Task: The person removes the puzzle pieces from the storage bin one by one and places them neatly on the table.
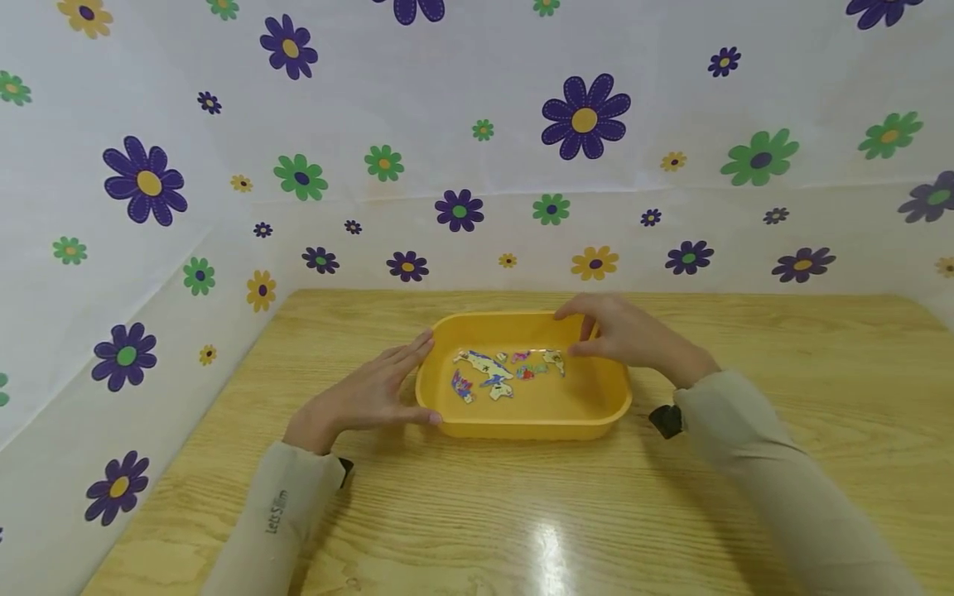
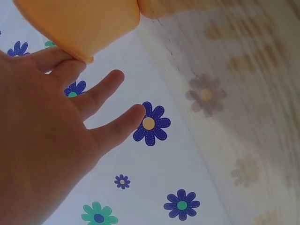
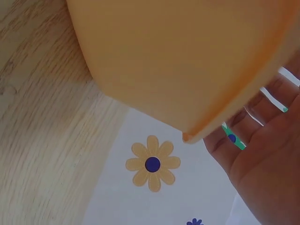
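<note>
Along the near stretch of the wood-grain table (image 1: 440, 521), a bright patch of glare gleams, and two pale sleeves angle in: the left sleeve (image 1: 272, 521) with dark lettering, the right sleeve (image 1: 782, 472) plain. Each cuff has a small black piece (image 1: 667, 420) beside it. Now the yellow tub (image 1: 522, 430), sitting mid-table between the hands, long side facing near! On its left end, the left hand (image 1: 368, 389) spreads wide, thumb at the near corner, straight fingertips touching the rim farther along; the left wrist view shows two fingers reaching clear of the tub.

Inside, flat printed cutouts (image 1: 484, 366) lie loosely grouped toward the left and middle: a reddish-blue one (image 1: 462, 386) at left, a long white-and-blue one beside it, a cream one (image 1: 554, 361) at right. And at the far right, the right hand (image 1: 622, 331) grips the rim, fingers over the far edge, thumb inside. Beyond it all, white sheeting (image 1: 447, 99) blooms with purple, green and yellow flowers.
</note>
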`<move>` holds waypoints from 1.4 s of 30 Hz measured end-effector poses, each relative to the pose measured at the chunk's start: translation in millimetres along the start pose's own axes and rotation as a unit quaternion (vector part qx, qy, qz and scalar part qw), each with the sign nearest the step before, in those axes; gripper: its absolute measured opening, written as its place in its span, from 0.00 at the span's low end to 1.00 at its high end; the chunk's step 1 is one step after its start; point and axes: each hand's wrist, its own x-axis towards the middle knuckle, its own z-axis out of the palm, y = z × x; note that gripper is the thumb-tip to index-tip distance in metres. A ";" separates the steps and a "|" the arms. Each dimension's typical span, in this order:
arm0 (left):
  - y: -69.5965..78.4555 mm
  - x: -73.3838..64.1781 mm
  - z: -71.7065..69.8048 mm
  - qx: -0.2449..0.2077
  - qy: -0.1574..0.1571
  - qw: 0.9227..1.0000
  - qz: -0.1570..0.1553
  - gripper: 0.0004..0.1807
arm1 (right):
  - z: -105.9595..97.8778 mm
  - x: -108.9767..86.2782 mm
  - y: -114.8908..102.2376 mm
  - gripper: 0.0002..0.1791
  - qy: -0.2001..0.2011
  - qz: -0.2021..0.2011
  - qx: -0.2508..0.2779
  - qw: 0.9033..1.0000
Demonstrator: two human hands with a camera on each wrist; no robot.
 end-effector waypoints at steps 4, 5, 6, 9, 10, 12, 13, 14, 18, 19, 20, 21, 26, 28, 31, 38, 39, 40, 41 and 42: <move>2.7 2.2 -2.5 -0.004 -0.006 1.000 -0.003 0.62 | 2.7 4.0 0.5 0.23 -0.023 0.009 -0.004 1.000; 3.2 2.7 -3.2 -0.005 -0.008 1.000 -0.002 0.61 | 3.0 5.1 0.1 0.22 -0.030 0.012 -0.005 0.999; 3.3 3.1 -3.8 -0.007 -0.008 1.000 -0.002 0.61 | 3.1 6.5 -0.4 0.22 -0.036 0.011 -0.007 0.999; 3.0 3.7 -5.5 -0.012 -0.009 1.000 -0.001 0.62 | 3.7 11.9 -1.6 0.22 -0.057 0.015 -0.018 0.998; 2.8 3.8 -6.1 -0.013 -0.010 1.000 -0.001 0.62 | 4.2 13.9 -1.2 0.22 -0.064 0.016 -0.020 0.998; 2.3 4.0 -7.2 -0.013 -0.011 1.000 -0.003 0.62 | 5.3 17.5 -0.5 0.22 -0.074 0.021 -0.030 0.997; 2.5 4.4 -7.3 -0.012 -0.010 1.000 -0.005 0.62 | 5.7 19.4 0.7 0.23 -0.080 0.024 -0.034 0.996; 2.9 4.7 -7.4 -0.012 -0.010 1.000 -0.007 0.61 | 6.1 21.0 2.1 0.23 -0.086 0.026 -0.040 0.995; 3.8 7.2 -7.2 -0.011 -0.010 1.000 -0.012 0.61 | 7.9 25.3 6.5 0.22 -0.107 0.029 -0.055 0.992; 4.1 7.9 -7.2 -0.011 -0.010 1.000 -0.012 0.61 | 8.4 26.2 7.6 0.22 -0.113 0.028 -0.059 0.991; 4.4 8.5 -7.3 -0.012 -0.010 1.000 -0.013 0.61 | 8.9 27.2 8.5 0.22 -0.117 0.027 -0.063 0.991; 4.7 9.1 -7.4 -0.012 -0.009 1.000 -0.013 0.60 | 9.4 28.3 9.7 0.22 -0.121 0.027 -0.069 0.990; 7.4 11.5 -8.4 -0.015 -0.008 1.000 -0.018 0.59 | 10.4 35.3 12.0 0.25 -0.144 0.041 -0.093 0.984; 7.7 11.9 -8.5 -0.012 -0.007 1.000 -0.019 0.59 | 11.1 37.5 11.9 0.27 -0.154 0.048 -0.103 0.981; 8.0 11.6 -8.7 -0.005 -0.006 1.000 -0.022 0.58 | 14.2 39.6 11.6 0.28 -0.163 0.054 -0.125 0.977; 8.8 10.6 -9.2 0.006 -0.011 0.999 -0.029 0.60 | 19.6 41.7 10.4 0.25 -0.174 0.062 -0.163 0.969; 8.7 10.7 -9.0 0.006 -0.011 1.000 -0.029 0.60 | 20.0 42.0 10.3 0.24 -0.177 0.062 -0.167 0.968; 8.8 10.7 -8.8 0.006 -0.012 1.000 -0.029 0.60 | 20.5 42.5 10.3 0.23 -0.181 0.063 -0.170 0.967; 8.9 10.8 -8.7 0.004 -0.012 0.999 -0.029 0.60 | 20.8 43.0 9.9 0.22 -0.184 0.066 -0.174 0.965; 9.1 10.8 -8.6 0.003 -0.012 0.999 -0.030 0.60 | 21.1 43.6 9.6 0.21 -0.187 0.069 -0.175 0.964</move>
